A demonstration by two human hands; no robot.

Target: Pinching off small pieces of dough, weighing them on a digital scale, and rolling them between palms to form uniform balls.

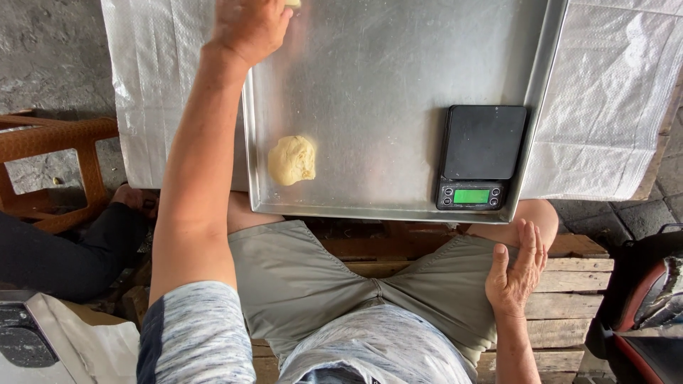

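My left hand (247, 27) reaches to the far left of a large metal tray (384, 64), fingers curled on a small piece of pale dough (292, 3) at the frame's top edge. A rough ball of yellow dough (292, 160) lies on the tray's near left corner, apart from the hand. A black digital scale (479, 156) with a green display sits on the tray's near right corner, nothing on its platform. My right hand (517, 269) rests on my right thigh, fingers spread, holding nothing.
The tray lies on a white woven cloth (605, 99) over a table. I sit on a wooden pallet bench (569, 291). A brown plastic stool (50, 163) and another person's dark-clothed leg and foot (85, 242) are at left. A black and red bag (647, 299) is at right.
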